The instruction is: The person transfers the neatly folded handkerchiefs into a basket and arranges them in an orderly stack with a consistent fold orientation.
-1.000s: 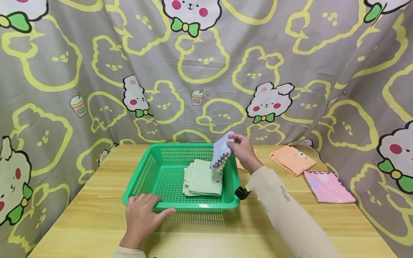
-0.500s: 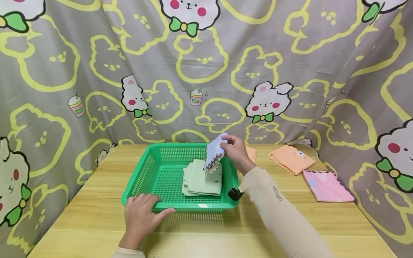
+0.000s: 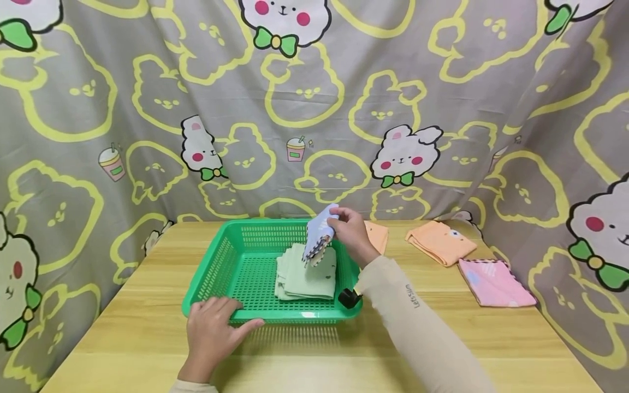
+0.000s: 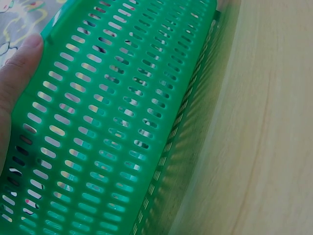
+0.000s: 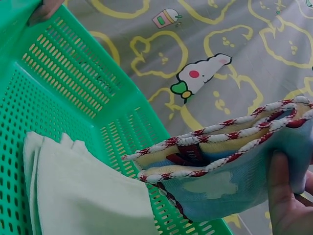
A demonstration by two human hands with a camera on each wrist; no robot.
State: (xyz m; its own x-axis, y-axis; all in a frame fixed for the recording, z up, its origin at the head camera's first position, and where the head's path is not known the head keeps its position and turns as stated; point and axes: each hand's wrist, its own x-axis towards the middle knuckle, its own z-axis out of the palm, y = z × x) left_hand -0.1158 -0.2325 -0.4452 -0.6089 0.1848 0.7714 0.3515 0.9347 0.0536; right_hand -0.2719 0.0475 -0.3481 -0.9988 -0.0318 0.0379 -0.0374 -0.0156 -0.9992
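Note:
A green plastic basket (image 3: 267, 315) with slotted walls stands on the table. Folded pale green towels (image 3: 307, 281) lie stacked in its right half. Over that stack my right hand (image 3: 355, 234) pinches a folded light blue towel (image 3: 319, 229) by its upper edge. The towel's twisted trim and a small label show in the right wrist view, where thumb and fingers grip one end of the blue towel (image 5: 220, 191). My left hand (image 3: 211, 333) holds the basket's near left rim, thumb along the outside; the left wrist view shows that thumb (image 4: 22, 68) against the slotted wall.
On the table (image 3: 403, 338) to the right lie a folded orange towel (image 3: 442, 243) and a pink towel (image 3: 496, 283) with checked trim. Another orange towel (image 3: 377, 236) sits partly hidden behind my right hand. A patterned grey curtain (image 3: 314, 180) encloses the table.
My right hand has carried the blue towel leftward, further over the pale green stack. The left hand keeps its hold on the basket rim, and the whole view has shifted slightly.

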